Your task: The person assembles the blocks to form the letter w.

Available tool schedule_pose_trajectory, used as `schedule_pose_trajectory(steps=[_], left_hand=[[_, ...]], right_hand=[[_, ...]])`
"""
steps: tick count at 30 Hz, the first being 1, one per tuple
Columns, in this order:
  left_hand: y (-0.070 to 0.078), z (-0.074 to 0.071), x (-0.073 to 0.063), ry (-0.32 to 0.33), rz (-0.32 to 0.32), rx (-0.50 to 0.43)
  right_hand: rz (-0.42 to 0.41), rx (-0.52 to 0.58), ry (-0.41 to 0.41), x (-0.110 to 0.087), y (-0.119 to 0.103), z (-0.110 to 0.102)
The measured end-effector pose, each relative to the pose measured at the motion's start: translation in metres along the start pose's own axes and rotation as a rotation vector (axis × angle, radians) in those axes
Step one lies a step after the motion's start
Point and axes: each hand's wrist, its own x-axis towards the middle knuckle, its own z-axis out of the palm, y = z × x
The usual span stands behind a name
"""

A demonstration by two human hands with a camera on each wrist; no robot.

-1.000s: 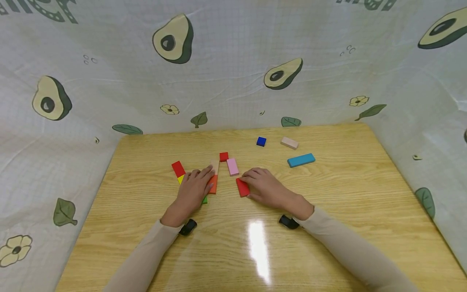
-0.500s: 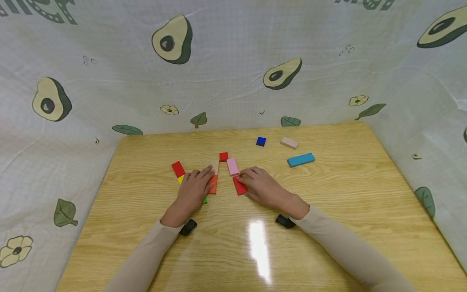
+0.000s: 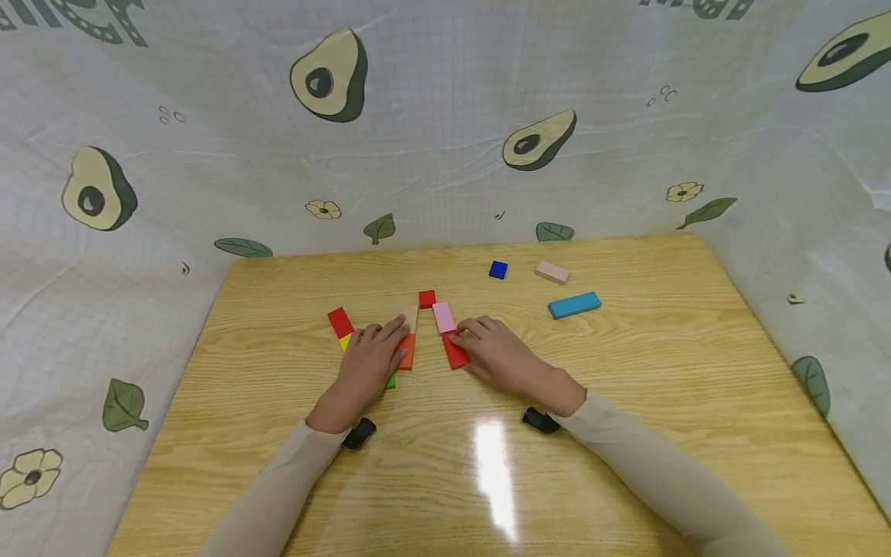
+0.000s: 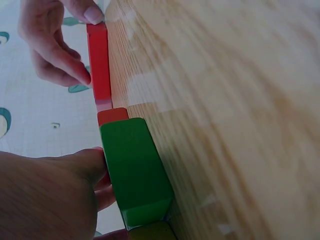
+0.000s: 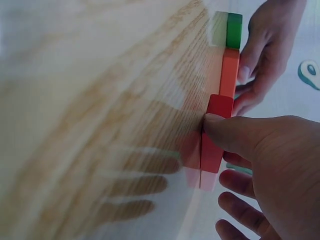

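A printed cloth [image 3: 445,155] is hanging beyond all the fingers, and a wooden table [image 3: 626,441] is stretching out beneath them. The left hand [image 3: 370,362] is resting over a cluster of blocks, its fingers loosely bent and touching rather than clenching; it is keeping the same place as a second ago. The right hand [image 3: 506,359] is pinching a red block [image 3: 455,353] between thumb and fingers. Over that second it is shifting slightly leftward and away from the body, so the red block is now meeting the pink block [image 3: 444,318] just beyond the right fingertips, where a small gap was showing.

A light-blue block [image 3: 574,305] is lying beyond and to the right of the right fingers. By the left thumb an orange block [image 3: 407,354] is lying, with a pale block [image 3: 411,318] continuing from its far end beside the left fingertips. A green block [image 4: 137,170] is sitting under the left hand, mostly hidden from the head view. A beige block [image 3: 552,272] is lying farther beyond the right fingers. Left of the left fingertips, a scarlet block [image 3: 340,322] is touching a partly covered yellow block [image 3: 344,342]. A red cube [image 3: 428,299] is sitting beyond and between both sets of fingertips; a dark-blue cube [image 3: 498,270] is sitting well beyond the right ones.
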Motion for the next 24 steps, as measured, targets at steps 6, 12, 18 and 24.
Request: schedule_pose_trajectory(steps=[6,12,18,24], left_hand=[[0.0004,-0.0010,-0.0004,-0.003,0.001,0.006],[0.0003,-0.0007,0.0001,-0.027,-0.011,0.010],[0.0004,-0.0008,0.0003,-0.032,-0.012,0.005],[-0.0002,-0.0007,0.0001,-0.040,-0.015,-0.005]], right_hand=[[0.004,0.008,-0.001,0.0018,-0.0002,0.0000],[0.012,0.011,0.005,0.0027,-0.0013,0.0000],[0.036,0.044,-0.003,0.0017,-0.0007,-0.0019],[0.066,0.081,0.006,-0.0043,0.0029,-0.0074]])
